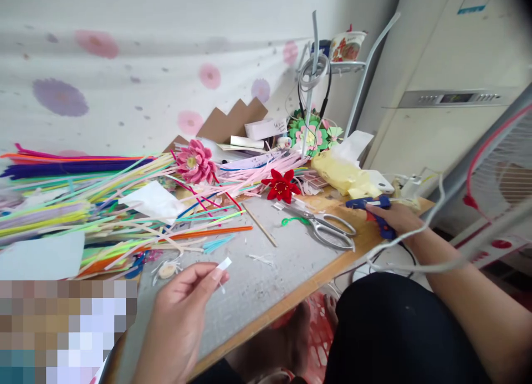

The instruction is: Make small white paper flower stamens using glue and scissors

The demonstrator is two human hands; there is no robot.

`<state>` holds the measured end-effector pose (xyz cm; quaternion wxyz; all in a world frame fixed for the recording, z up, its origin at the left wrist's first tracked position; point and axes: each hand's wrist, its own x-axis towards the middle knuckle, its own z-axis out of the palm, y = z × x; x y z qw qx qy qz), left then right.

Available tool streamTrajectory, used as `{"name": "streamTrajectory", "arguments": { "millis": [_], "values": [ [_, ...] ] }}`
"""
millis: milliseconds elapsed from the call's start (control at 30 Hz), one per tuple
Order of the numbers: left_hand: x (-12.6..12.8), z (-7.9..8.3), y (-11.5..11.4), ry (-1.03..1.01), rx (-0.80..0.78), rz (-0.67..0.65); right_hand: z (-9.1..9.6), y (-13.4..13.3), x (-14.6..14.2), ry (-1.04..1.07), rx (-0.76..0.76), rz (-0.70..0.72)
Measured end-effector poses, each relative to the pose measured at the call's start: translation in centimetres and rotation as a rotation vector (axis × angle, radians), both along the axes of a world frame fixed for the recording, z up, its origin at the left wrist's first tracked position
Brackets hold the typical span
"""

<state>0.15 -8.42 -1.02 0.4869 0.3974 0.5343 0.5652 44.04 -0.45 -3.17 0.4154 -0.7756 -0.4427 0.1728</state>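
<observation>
Between the thumb and fingers of my left hand [187,301] is a small white strip [224,264], held above the front of the grey mat [233,312]. My right hand [397,216] is closed around a blue glue gun [384,226] at the table's right end, its nozzle toward the left. Silver scissors [326,229] lie between the two hands, with a green curl [293,221] by the blades. A red felt-like flower [281,186] sits behind them, and a pink flower [195,162] stands farther left. A thin wooden stick [260,225] lies on the mat.
Bundles of coloured pipe cleaners [103,206] cover the table's left and back. A yellow plastic packet [338,173] lies at the back right. A metal rack [353,68] with a cup stands behind it. A white cable [436,265] loops across my right forearm, near a fan [502,157].
</observation>
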Motion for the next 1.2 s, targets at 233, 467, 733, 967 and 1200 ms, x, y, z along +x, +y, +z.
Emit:
{"name": "streamTrajectory", "arguments": {
  "millis": [233, 467, 733, 967, 1200],
  "values": [
    [1.4, 0.7, -0.4, -0.263, -0.041, 0.008, 2.8, -0.5, -0.8, -0.348, -0.055, 0.032],
    [2.8, 1.1, -0.5, -0.531, -0.106, 0.058, 5.0, -3.7, -15.9, -0.328, 0.122, 0.71],
    [3.0, 1.5, -1.1, -0.526, 0.016, 0.146, 4.3, -5.5, -28.2, 0.856, -0.086, 1.025],
    [2.9, 1.2, -1.1, -0.503, 0.067, 0.128, 3.5, -5.6, -29.9, 1.078, -0.148, 0.885],
    [2.4, 1.1, -1.6, -0.346, 0.129, 0.108, 5.1, -5.5, -27.4, 0.739, 0.057, 0.998]
  ]
}}
